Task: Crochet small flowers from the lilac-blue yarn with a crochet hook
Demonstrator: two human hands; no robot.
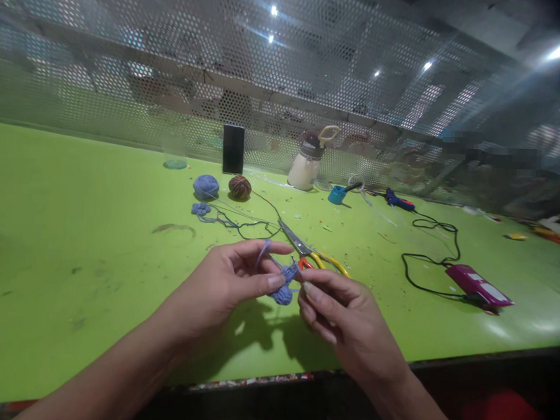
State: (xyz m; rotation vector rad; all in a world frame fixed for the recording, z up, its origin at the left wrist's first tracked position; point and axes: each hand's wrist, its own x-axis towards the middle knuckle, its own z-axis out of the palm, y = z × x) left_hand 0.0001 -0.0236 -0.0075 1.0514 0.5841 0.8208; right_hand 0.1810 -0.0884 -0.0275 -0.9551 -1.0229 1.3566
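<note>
Blue crocheted piece point(283, 293), held above green worktop point(120, 246)

Left hand point(233, 275): thumb and fingers clamped on the piece; blue strand point(262, 254) looped over forefinger. Right hand point(341, 302): fingertips pinched together at the piece's right edge; exact grip hidden. Scissors point(298, 241): lying just beyond. Blue yarn ball point(205, 186), multicoloured yarn ball point(239, 188): side by side, farther back.

A hand could slide over the left side of the green worktop point(98, 227). Just past the right hand point(345, 309), scissors point(301, 244) block the way, with loose yarn point(240, 225) beside them. Farther right, a black cord point(457, 241) and a purple box point(478, 285) are in the way.
</note>
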